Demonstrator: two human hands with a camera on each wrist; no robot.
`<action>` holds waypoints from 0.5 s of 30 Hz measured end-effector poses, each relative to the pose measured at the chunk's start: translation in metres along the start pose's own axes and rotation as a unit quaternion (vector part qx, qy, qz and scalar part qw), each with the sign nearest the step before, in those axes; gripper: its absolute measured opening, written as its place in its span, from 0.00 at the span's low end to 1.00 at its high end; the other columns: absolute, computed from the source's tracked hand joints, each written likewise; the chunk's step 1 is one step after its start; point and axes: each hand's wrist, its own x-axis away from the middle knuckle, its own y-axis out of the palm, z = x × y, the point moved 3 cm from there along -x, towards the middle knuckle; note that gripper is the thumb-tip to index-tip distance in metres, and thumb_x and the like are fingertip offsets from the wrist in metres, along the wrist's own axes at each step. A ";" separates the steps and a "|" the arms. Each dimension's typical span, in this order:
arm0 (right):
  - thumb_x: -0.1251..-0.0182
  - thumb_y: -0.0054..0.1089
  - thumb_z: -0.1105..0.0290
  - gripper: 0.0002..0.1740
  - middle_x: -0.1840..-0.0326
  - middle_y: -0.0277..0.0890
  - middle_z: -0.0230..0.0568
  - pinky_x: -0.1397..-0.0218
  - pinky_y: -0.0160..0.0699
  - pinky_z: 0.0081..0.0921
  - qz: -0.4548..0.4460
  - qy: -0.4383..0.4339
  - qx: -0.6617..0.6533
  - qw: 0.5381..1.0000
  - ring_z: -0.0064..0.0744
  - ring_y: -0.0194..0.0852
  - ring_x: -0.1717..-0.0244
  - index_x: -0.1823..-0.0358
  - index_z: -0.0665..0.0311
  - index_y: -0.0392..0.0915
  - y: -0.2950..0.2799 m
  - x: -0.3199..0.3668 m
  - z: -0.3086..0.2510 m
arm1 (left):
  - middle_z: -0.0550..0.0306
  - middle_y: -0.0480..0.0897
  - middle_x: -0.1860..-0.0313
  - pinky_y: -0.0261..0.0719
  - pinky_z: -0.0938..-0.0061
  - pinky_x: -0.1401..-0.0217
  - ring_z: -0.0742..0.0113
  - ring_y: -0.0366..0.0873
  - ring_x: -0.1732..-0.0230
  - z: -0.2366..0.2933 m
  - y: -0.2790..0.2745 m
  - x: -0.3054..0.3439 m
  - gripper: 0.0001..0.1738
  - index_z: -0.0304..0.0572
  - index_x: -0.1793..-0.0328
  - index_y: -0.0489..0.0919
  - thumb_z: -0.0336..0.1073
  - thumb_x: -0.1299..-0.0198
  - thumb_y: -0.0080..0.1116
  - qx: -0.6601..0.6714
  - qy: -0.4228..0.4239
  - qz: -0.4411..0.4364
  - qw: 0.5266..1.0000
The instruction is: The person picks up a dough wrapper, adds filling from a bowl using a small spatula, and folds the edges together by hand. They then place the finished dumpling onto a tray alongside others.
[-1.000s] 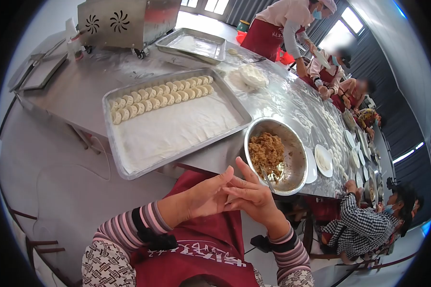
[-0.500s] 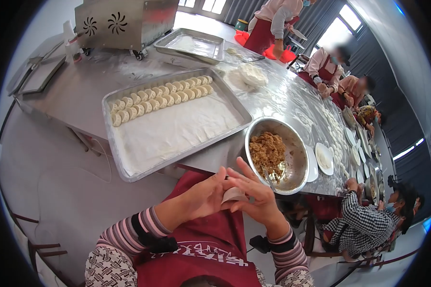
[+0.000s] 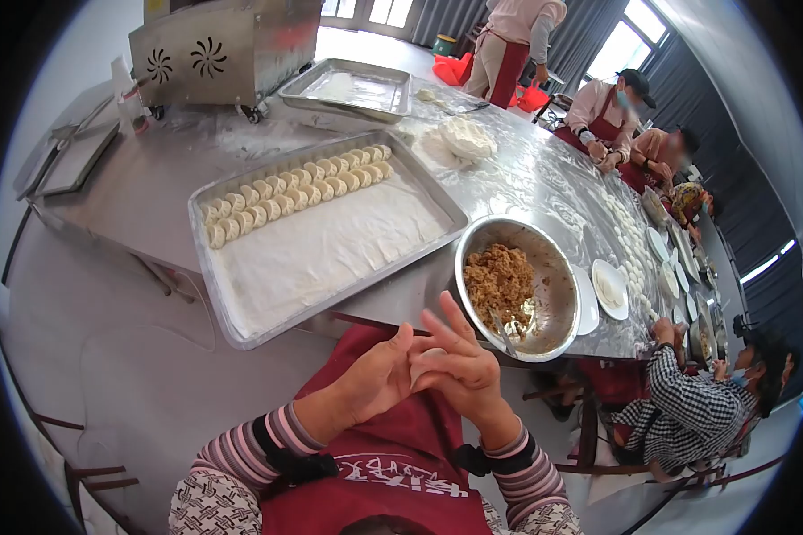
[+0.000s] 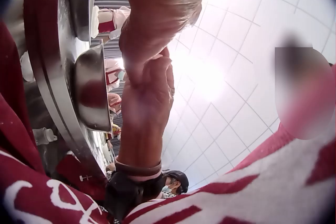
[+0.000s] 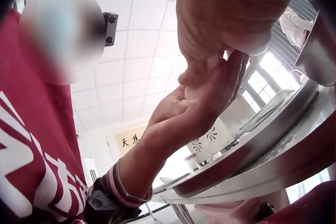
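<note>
Both hands meet in front of the red apron, over a pale dumpling (image 3: 426, 364) that shows between them in the head view. My left hand (image 3: 366, 379) holds it from the left, thumb up. From the other side my right hand (image 3: 473, 374) pinches its edge, with some fingers raised and spread. Much of the dumpling is hidden by the fingers. Just beyond the right hand stands a steel bowl (image 3: 558, 314) of brown filling (image 3: 500, 283). A metal tray (image 3: 330, 321) lined with white cloth, ahead of the left hand, bears two rows of folded dumplings (image 3: 303, 185).
A spoon handle (image 3: 506, 339) leans inside the bowl. White plates (image 3: 610, 290) with wrappers lie to its right. Farther back are a flour mound (image 3: 467, 138), another metal tray (image 3: 348, 89) and a steel machine (image 3: 214, 67). Several people work along the floury table.
The dumpling between the hands has become visible and turned a little. The fingers have shifted around it. In the background, a standing person has straightened and moved away from the table.
</note>
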 end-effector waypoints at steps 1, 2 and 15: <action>0.55 0.73 0.73 0.18 0.34 0.71 0.44 0.25 0.51 0.42 0.003 -0.001 0.000 1.000 0.51 0.46 0.22 0.58 0.58 0.86 0.001 -0.001 -0.004 | 0.56 0.76 0.44 0.68 0.73 0.37 0.69 0.73 0.45 0.002 0.003 0.000 0.38 0.37 0.33 0.68 0.64 0.30 0.31 -0.003 -0.001 -0.001 1.000; 0.55 0.73 0.73 0.19 0.34 0.71 0.45 0.26 0.53 0.41 0.051 0.036 -0.061 0.996 0.50 0.45 0.22 0.56 0.57 0.86 -0.001 -0.001 -0.005 | 0.57 0.77 0.45 0.68 0.73 0.38 0.69 0.73 0.45 0.005 0.009 0.001 0.39 0.36 0.34 0.69 0.65 0.30 0.31 -0.002 0.009 0.008 1.000; 0.50 0.70 0.75 0.18 0.34 0.69 0.51 0.27 0.58 0.40 0.127 -0.006 -0.026 0.992 0.53 0.47 0.23 0.55 0.65 0.85 0.010 0.011 0.000 | 0.54 0.76 0.41 0.67 0.70 0.35 0.66 0.73 0.40 0.000 0.004 0.003 0.41 0.30 0.30 0.63 0.63 0.29 0.30 -0.006 0.055 0.027 0.998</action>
